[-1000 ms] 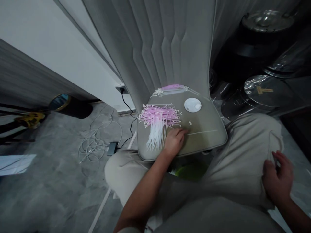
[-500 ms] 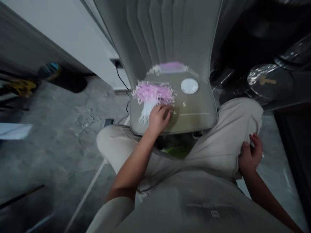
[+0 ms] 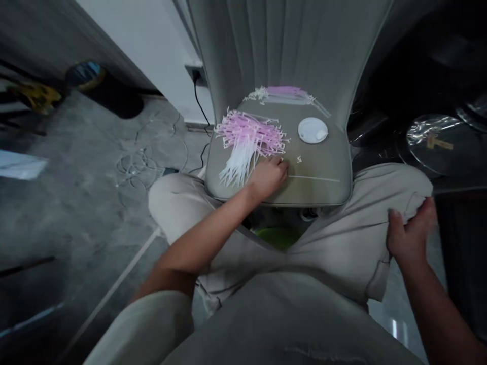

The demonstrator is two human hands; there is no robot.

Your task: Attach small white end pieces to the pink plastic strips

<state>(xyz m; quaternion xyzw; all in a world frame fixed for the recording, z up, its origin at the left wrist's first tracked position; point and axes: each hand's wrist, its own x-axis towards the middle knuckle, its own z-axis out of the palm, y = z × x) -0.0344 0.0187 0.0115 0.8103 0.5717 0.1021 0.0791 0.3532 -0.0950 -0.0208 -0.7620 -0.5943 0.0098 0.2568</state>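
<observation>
My left hand (image 3: 268, 177) reaches over the chair seat, fingers closed together at the left end of a thin white strip (image 3: 315, 178) that lies flat; the fingertips partly hide that end. Just beyond the hand spreads a pile of thin pink strips (image 3: 254, 133) with small whitish ends, and white strips (image 3: 239, 162) fan out from it towards me. A white oval dish (image 3: 312, 131) sits to the right, with a tiny white piece (image 3: 299, 159) in front of it. On my right thigh rests my right hand (image 3: 411, 233), thumb apart from the fingers, which are slightly blurred.
More pink and white strips (image 3: 287, 95) lie along the back of the grey chair seat (image 3: 323, 195). Tangled clear cable (image 3: 139, 165) is on the floor at left, near a black bin (image 3: 106, 91). Something green (image 3: 277, 237) shows under the seat. Shiny wrapped rolls (image 3: 437, 142) stand right.
My left hand has moved right, to the end of the thin white strip, and its fingers have drawn together. My right hand has shifted on the thigh. The whole view has turned a little.
</observation>
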